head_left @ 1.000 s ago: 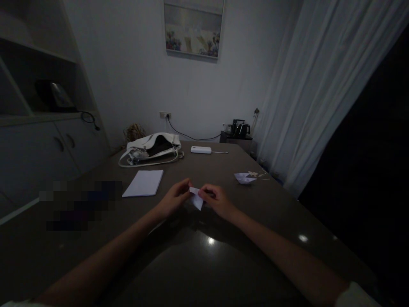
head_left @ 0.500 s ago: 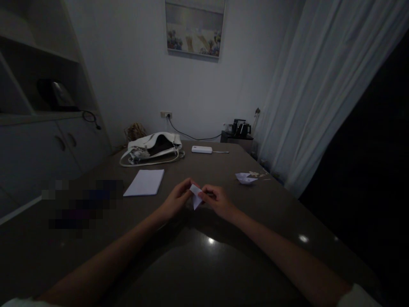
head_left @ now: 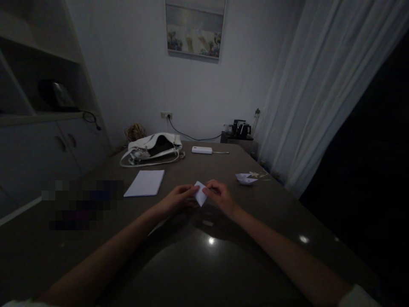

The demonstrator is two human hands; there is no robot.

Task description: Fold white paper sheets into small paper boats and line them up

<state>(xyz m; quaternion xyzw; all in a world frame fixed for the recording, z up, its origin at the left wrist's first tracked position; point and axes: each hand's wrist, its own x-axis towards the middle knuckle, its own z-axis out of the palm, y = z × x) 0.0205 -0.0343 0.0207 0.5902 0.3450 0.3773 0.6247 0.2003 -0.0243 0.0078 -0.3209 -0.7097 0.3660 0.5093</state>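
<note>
Between my hands, above the dark table, is a small folded piece of white paper point(head_left: 201, 197), now diamond-shaped with one corner pointing down. My left hand point(head_left: 179, 198) pinches its left side, thumb on the near face. From the right, my right hand point(head_left: 221, 197) grips the other side, with the thumb also on the face. The fingers behind the paper are partly hidden. A folded paper boat point(head_left: 246, 179) sits on the table to the right of my hands. A stack of white paper point(head_left: 145, 183) lies to the left.
A white handbag point(head_left: 155, 147) with its strap rests at the back left of the table point(head_left: 204, 273). Farther back lies a white power bank point(head_left: 202, 150) with a short cable. Small pale scraps point(head_left: 254, 174) lie by the boat. A curtain point(head_left: 297, 94) hangs at right.
The folded paper has turned from a narrow, downward-pointing shape to a wider diamond facing me. Both hands have shifted slightly and hold it by its two sides.
</note>
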